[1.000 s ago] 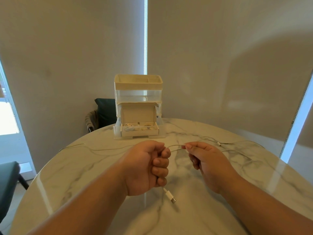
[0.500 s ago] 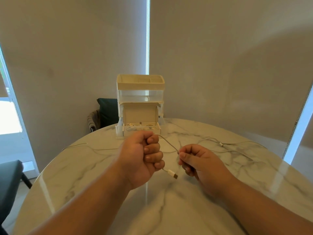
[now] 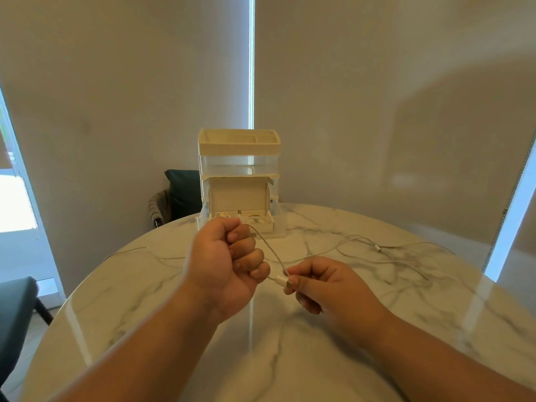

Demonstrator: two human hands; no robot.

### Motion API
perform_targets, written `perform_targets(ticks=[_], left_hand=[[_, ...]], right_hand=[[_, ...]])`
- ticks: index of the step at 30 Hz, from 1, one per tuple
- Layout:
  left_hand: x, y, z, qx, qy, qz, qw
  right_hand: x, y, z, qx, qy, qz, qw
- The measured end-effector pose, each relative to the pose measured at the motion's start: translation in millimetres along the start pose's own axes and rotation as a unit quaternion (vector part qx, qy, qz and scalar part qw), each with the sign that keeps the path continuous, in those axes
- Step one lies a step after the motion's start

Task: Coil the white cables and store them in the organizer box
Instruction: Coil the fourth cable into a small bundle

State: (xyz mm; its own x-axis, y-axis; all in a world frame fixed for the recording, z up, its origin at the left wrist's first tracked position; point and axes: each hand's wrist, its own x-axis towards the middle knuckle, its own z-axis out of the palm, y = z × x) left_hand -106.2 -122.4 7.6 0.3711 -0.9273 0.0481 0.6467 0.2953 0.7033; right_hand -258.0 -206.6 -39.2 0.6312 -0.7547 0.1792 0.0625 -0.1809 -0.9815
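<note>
Fingers (image 3: pixel 246 248) of left hand (image 3: pixel 223 271) clench white cable (image 3: pixel 268 248); right hand (image 3: pixel 327 285) fingers (image 3: pixel 300 281) pinch it at the plug (image 3: pixel 282 280), above marble worktop (image 3: pixel 261 361), organizer box (image 3: pixel 239 147) behind.

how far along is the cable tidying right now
Done: a few white items sit in the open bottom of the organizer box. In hand: the left hand grips one cable, the right hand pinches it beside its plug. Left: loose cables across the table to coil and store.
</note>
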Motion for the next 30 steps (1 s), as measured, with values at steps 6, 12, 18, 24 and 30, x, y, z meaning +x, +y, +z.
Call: perform_targets(ticks=[6,12,18,24,30], left_hand=[[7.3,8.9,-8.7,-0.071,-0.015,0.021,0.997],[16.0,10.4,-16.5,-0.076,0.021,0.024,0.997],[21.5,6.9,-20.4,-0.012,0.041,0.008,0.999],[21.3,-2.7,-18.6,0.113,0.05,0.022,0.992],[22.1,-8.6,-16.8,0.217,0.055,0.035,0.974]], right_hand=[[-3.9,0.4,2.2,-0.088,-0.038,0.033,0.995],[-6.8,2.3,4.7,-0.159,-0.076,0.02,0.984],[-9.8,3.2,4.2,-0.194,-0.094,0.007,0.976],[-11.0,-0.3,1.0,-0.235,-0.066,-0.027,0.969],[-10.7,-3.6,-1.4,-0.271,-0.033,-0.066,0.96]])
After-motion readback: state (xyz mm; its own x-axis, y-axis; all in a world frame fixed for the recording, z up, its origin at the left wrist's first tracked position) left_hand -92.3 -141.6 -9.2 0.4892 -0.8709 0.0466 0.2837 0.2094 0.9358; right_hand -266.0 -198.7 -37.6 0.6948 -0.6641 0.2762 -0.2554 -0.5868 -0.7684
